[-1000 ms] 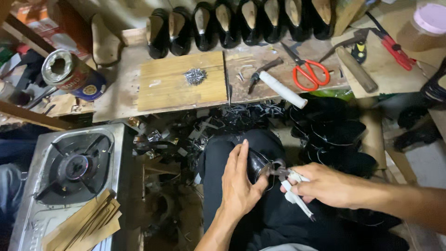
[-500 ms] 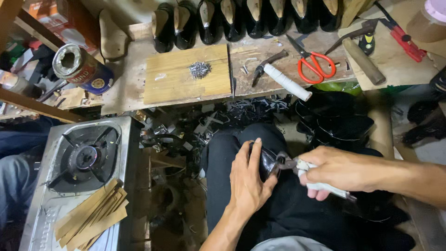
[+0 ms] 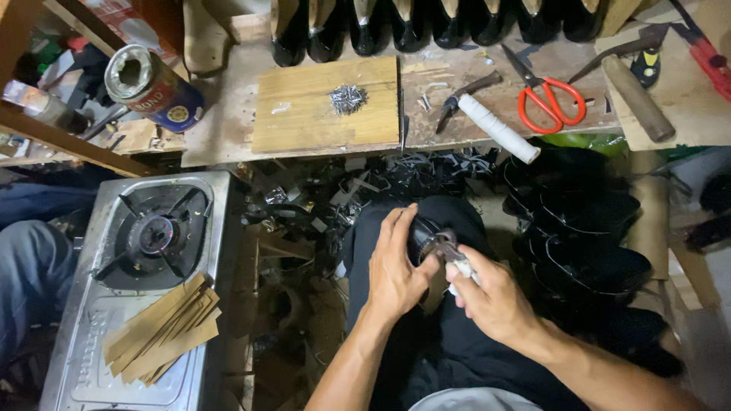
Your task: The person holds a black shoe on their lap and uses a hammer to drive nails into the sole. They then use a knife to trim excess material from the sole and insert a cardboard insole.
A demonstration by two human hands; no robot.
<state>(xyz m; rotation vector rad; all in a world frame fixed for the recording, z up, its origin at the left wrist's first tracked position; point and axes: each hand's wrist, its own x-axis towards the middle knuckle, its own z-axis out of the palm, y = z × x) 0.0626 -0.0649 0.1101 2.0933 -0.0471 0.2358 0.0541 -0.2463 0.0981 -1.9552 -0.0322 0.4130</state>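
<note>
Left hand (image 3: 396,270) fingers wrapped round black shoe (image 3: 423,232) (on lap), right hand (image 3: 495,301) fingers clenching pliers (image 3: 449,255).

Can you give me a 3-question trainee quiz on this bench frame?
1. True or false: the red-handled scissors lie on the gas stove.
2. What sits on the wooden board? A) pile of small nails B) tin can C) scissors
3. Which hand grips the white-handled tool at the black shoe?

Key: 1 false, they lie on the bench; 2 A; 3 right hand, while the left hand steadies the shoe.
</note>
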